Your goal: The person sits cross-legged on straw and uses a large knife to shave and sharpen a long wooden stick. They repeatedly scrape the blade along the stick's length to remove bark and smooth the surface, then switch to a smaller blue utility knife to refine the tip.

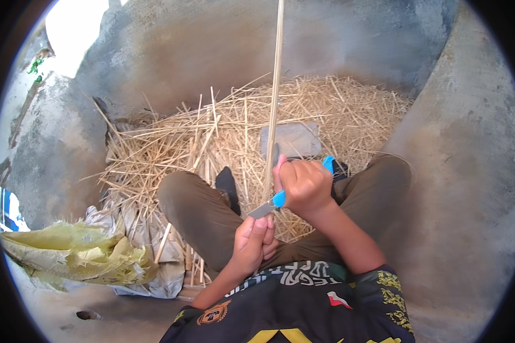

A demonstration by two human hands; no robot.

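Note:
A long pale stick (276,74), which looks like split bamboo or cane, runs from the top of the view down between my knees. At its lower end my left hand (254,239) is closed around it, thumb up by the blade. My right hand (306,186) is wrapped around the blue handle of a knife (261,210). The short, wide metal blade lies across the stick just above my left fingers. My right thumb rests close along the stick. Whether the blade's edge bites into the stick cannot be seen.
Straw-like strips and shavings (171,143) cover the floor in front of me. Among them lies a grey flat block (294,140). A torn yellow sack (86,254) sits at my left. Stained grey concrete walls (349,40) rise ahead and at both sides.

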